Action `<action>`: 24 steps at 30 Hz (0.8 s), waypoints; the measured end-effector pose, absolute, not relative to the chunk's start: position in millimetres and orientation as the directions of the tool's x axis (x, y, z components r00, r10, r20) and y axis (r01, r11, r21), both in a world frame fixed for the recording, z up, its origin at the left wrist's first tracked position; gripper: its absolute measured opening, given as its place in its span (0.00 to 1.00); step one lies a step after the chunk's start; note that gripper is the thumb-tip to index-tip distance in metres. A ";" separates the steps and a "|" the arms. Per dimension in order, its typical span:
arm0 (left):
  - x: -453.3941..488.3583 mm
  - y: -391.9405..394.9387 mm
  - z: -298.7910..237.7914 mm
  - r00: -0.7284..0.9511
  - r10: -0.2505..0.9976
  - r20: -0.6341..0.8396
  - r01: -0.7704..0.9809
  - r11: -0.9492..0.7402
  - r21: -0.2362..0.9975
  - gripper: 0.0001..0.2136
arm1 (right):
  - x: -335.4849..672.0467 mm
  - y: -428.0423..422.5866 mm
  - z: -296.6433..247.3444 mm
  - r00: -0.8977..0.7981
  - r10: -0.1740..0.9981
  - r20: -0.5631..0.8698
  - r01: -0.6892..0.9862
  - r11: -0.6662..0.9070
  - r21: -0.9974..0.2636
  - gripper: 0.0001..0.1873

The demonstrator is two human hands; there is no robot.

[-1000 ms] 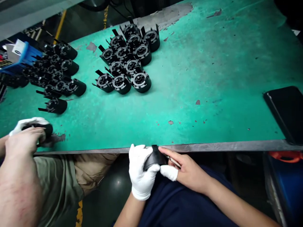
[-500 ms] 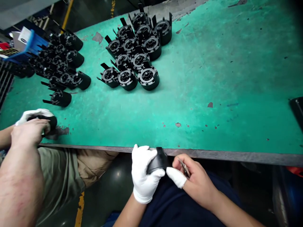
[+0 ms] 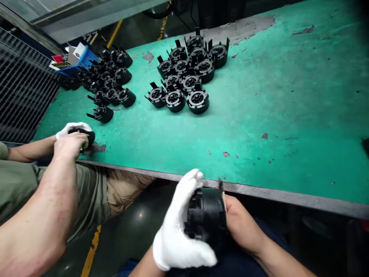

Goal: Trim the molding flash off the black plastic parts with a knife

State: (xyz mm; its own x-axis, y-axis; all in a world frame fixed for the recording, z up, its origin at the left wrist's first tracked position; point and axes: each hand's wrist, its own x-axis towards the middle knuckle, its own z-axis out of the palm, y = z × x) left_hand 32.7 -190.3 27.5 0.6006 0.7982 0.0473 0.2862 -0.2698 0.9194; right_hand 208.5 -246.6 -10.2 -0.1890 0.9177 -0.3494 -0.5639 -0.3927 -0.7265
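Over my lap, just off the bench edge, a black cylindrical plastic housing is tilted on its side between my two hands. My left hand, in a white glove, curves round its left end, with the thumb below and the fingers above. On the other side, my right hand lies against the housing. Its fingers are hidden behind the housing, so their hold, and any tool in them, does not show. A thin tab sticks up at the housing's right end.
On the green bench stands a cluster of similar black housings. Farther left are more black housings and a blue bin. At left, a co-worker's hands hold another dark part.
The housing has turned and come up larger in view. My left hand has opened wider round it. My right hand has moved behind it, and its metal tool is out of sight. The view has shifted left.
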 end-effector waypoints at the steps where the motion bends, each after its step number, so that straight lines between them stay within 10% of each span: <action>1: 36.1 -190.2 27.1 0.606 0.795 0.024 0.329 -0.278 0.903 0.46 | 205.7 -245.4 -10.4 -0.188 0.910 -0.369 -0.552 -0.408 -0.727 0.22; 10: 61.1 -190.8 6.2 0.298 0.907 0.296 0.793 -0.408 0.452 0.32 | 212.4 -285.8 -45.1 -0.029 0.859 -0.511 -0.344 -0.488 -0.802 0.28; 24: 60.0 -203.3 -23.2 0.275 0.902 0.334 0.735 -0.421 0.532 0.38 | 217.6 -262.3 -41.4 -0.142 0.902 -0.408 -0.419 -0.428 -0.801 0.19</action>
